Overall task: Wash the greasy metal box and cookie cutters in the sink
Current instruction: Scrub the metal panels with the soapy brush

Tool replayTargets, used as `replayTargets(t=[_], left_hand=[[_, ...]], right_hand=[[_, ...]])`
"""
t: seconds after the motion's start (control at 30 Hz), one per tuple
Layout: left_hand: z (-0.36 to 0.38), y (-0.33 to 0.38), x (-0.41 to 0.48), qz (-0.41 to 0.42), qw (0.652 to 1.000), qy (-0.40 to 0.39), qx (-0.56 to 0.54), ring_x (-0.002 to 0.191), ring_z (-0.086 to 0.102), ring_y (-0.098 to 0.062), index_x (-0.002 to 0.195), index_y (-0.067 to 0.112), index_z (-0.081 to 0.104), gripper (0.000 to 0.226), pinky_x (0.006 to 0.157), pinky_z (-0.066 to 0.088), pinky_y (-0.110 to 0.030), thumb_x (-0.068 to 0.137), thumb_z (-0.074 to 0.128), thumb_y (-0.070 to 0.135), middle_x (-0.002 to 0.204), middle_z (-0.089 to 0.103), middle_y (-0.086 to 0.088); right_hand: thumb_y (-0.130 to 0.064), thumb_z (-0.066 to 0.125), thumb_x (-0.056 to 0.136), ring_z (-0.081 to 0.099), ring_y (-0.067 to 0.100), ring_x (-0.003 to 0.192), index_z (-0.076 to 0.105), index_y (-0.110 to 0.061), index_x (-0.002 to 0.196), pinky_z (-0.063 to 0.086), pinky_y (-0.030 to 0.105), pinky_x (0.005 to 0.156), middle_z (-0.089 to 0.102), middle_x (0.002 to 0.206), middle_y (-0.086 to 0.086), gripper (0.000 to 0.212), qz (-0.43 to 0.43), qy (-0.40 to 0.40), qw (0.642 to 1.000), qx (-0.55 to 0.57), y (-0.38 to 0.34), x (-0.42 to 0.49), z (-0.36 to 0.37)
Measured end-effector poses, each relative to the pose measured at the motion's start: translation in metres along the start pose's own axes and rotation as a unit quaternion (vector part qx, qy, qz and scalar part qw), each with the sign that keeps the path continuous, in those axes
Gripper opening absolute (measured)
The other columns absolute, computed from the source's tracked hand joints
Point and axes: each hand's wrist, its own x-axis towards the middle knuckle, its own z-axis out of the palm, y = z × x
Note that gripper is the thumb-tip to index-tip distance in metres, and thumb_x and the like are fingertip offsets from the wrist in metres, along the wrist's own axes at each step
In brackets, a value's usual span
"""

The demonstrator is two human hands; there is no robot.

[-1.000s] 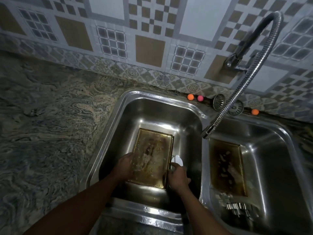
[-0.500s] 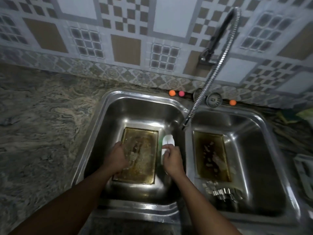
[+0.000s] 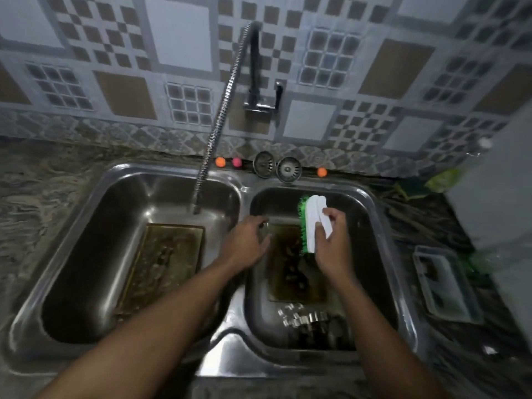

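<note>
One risk: greasy rectangular metal box (image 3: 290, 283) slips w/ left hand (image 3: 244, 244) fingers' grip unclear (blur); right hand (image 3: 331, 246) fingers clench white green-bristled brush (image 3: 310, 226).

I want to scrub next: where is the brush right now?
In the head view the brush is held in the right hand over the right basin, above the far end of the greasy metal tray.

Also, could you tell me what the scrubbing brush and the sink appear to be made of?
The brush looks like white moulded plastic, smooth and matte, with bright green synthetic-looking bristles. The sink appears to be brushed stainless steel: grey, with soft streaked reflections along its rim.
</note>
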Motion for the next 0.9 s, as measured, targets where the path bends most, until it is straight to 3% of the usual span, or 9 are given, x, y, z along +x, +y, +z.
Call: replayTargets(t=[0.17,0.3,0.4,0.57,0.67,0.8,0.9], left_hand=[[0.074,0.027,-0.003,-0.074,0.993,-0.08,0.039,0.102,0.066,-0.029,0.119,0.026,0.059,0.04,0.082,0.057,-0.041,0.083,0.059,0.044,0.111,0.068,-0.007],[0.126,0.04,-0.001,-0.106,0.982,-0.119,0.098,0.104,0.065,-0.032,0.12,0.025,0.062,0.036,0.085,0.054,-0.037,0.087,0.063,0.039,0.113,0.069,-0.011],[0.152,0.041,0.002,-0.151,0.972,-0.142,0.107,0.108,0.064,-0.031,0.125,0.029,0.06,0.04,0.083,0.051,-0.035,0.085,0.063,0.037,0.117,0.069,-0.009],[0.182,0.029,0.007,-0.215,0.955,-0.153,0.134,0.114,0.055,-0.034,0.122,0.031,0.06,0.038,0.086,0.049,-0.038,0.085,0.062,0.038,0.12,0.064,-0.008],[0.192,0.011,0.013,-0.245,0.942,-0.172,0.152,0.115,0.053,-0.036,0.118,0.034,0.062,0.044,0.092,0.048,-0.041,0.076,0.059,0.049,0.119,0.064,-0.008],[0.206,-0.018,0.022,-0.295,0.929,-0.166,0.152,0.117,0.053,-0.035,0.117,0.029,0.066,0.048,0.098,0.049,-0.041,0.074,0.066,0.051,0.131,0.052,-0.015],[0.213,-0.032,0.027,-0.292,0.932,-0.156,0.149,0.115,0.053,-0.033,0.113,0.029,0.068,0.047,0.095,0.05,-0.039,0.073,0.069,0.054,0.123,0.059,-0.013]], right_hand=[[-0.016,0.051,0.099,0.045,0.004,0.113,0.051,-0.014,0.131,0.032,0.012,0.088,0.051,0.126,-0.007,0.032,0.005,0.029,0.998,-0.046,0.055,0.018,-0.106],[-0.018,0.052,0.099,0.053,0.021,0.115,0.054,-0.01,0.129,0.035,0.017,0.089,0.058,0.131,0.008,0.031,0.017,0.081,0.991,-0.102,0.096,0.024,-0.184],[-0.022,0.051,0.099,0.052,0.023,0.119,0.055,-0.015,0.129,0.038,0.024,0.091,0.056,0.134,0.007,0.03,0.067,0.081,0.986,-0.13,0.121,0.019,-0.223],[-0.023,0.049,0.1,0.054,0.02,0.115,0.055,-0.015,0.128,0.037,0.021,0.087,0.058,0.131,0.009,0.03,0.103,0.072,0.983,-0.134,0.151,0.006,-0.238],[-0.023,0.049,0.1,0.054,0.02,0.117,0.056,-0.014,0.128,0.037,0.021,0.086,0.058,0.132,0.008,0.03,0.121,0.074,0.981,-0.135,0.16,0.01,-0.238],[-0.024,0.051,0.099,0.056,0.021,0.116,0.057,-0.015,0.126,0.038,0.02,0.085,0.059,0.132,0.006,0.028,0.116,0.067,0.978,-0.161,0.175,0.015,-0.237],[-0.027,0.052,0.098,0.056,0.022,0.118,0.057,-0.019,0.125,0.04,0.023,0.087,0.059,0.133,0.004,0.028,0.112,0.062,0.974,-0.187,0.185,0.017,-0.232]])
